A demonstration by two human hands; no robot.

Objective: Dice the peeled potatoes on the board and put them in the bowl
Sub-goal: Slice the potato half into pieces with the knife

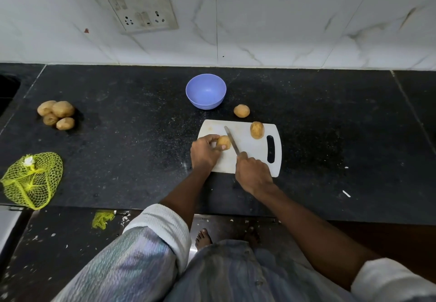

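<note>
Rolled white sleeves [162, 224] and pale striped clothing sit closest to cam, forearms reaching out over the black stone counter [330, 117]. White plastic cutting board [257, 157] lies under both hands, its handle slot to the right of the right hand. Blue-violet bowl [206, 91] stands on the counter beyond the left hand, off the board, w/ nothing visible inside. Left hand [203, 153] is curled round a potato [224, 142] at the board's left part, thumb and fingertips pinching it; potato looks tan-brown, roundish, whole. Right hand [253, 176] is closed around the handle of a knife [231, 140], blade pointing away and slanting left, just beside the held potato's right side; can't tell if edge touches it. Second potato [257, 130] rests on the board's far right part, beyond the right hand. Third potato [241, 110] lies on the counter betw. bowl and board. Far left of the left hand: pile of four potatoes [56, 114], and nearer, a yellow net bag [33, 179].
</note>
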